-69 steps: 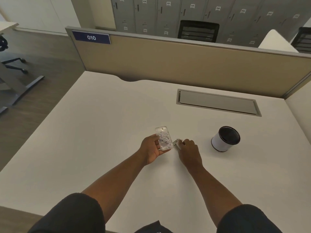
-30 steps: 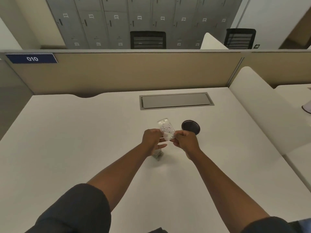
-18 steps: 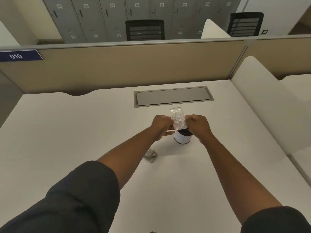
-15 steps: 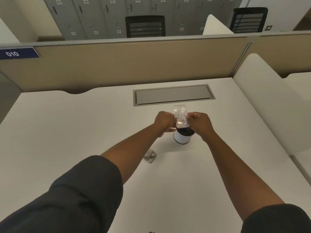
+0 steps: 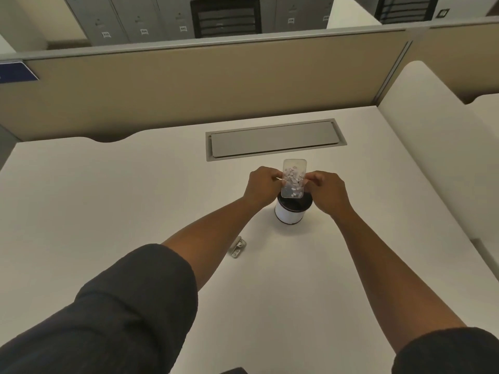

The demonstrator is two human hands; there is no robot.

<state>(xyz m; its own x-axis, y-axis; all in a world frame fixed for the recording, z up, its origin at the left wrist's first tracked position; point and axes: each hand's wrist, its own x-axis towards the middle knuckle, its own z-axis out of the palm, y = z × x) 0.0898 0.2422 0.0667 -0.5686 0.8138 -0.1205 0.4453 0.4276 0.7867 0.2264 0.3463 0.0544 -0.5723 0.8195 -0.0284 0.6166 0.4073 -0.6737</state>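
**Clear box held over cup**

Left hand [image 5: 261, 187] and right hand [image 5: 329, 192] pinch clear box [image 5: 294, 178] between curled fingers, just above white cup [image 5: 290, 211]. Box contents: small pale bits, unidentifiable. Metal piece [image 5: 238, 247] partly hidden behind left forearm.

This is an open-plan office. A white bench [image 5: 108, 211] backs onto a tan fabric partition panel [image 5: 189, 85] across the upper frame, with a grey rectangular cable flap [image 5: 272, 140] set in the bench top. Grey metal lockers [image 5: 140, 20] and a black mesh chair [image 5: 225, 16] stand beyond, along the top edge.
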